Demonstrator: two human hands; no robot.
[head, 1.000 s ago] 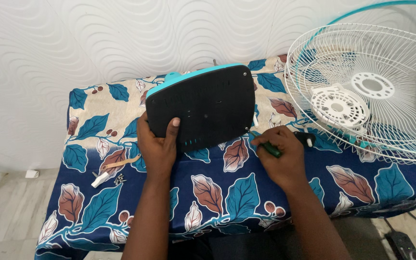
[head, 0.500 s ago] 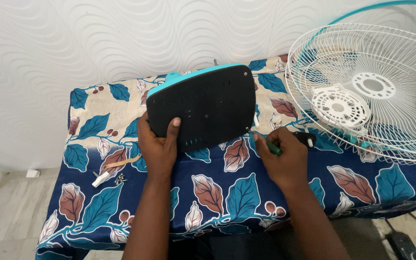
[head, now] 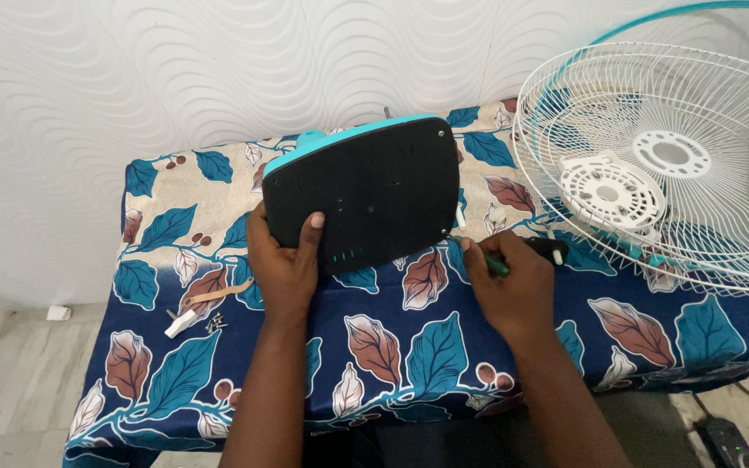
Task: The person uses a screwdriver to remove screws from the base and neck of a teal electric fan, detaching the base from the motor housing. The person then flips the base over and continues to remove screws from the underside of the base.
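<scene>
The flat black plastic fan base with a teal edge [head: 364, 195] is tipped up on the table [head: 409, 347] so its underside faces the person. The left hand [head: 283, 264], closed on its 7 o'clock corner, keeps it from falling. The right hand [head: 509, 282], at 4 o'clock, is wrapped around one green-handled screwdriver [head: 489, 262] — its tip sits at the base's lower right corner. Two white wire fan guards [head: 661, 165] lie at 3 o'clock, and one white plug [head: 181, 323] at 8 o'clock — well apart.
</scene>
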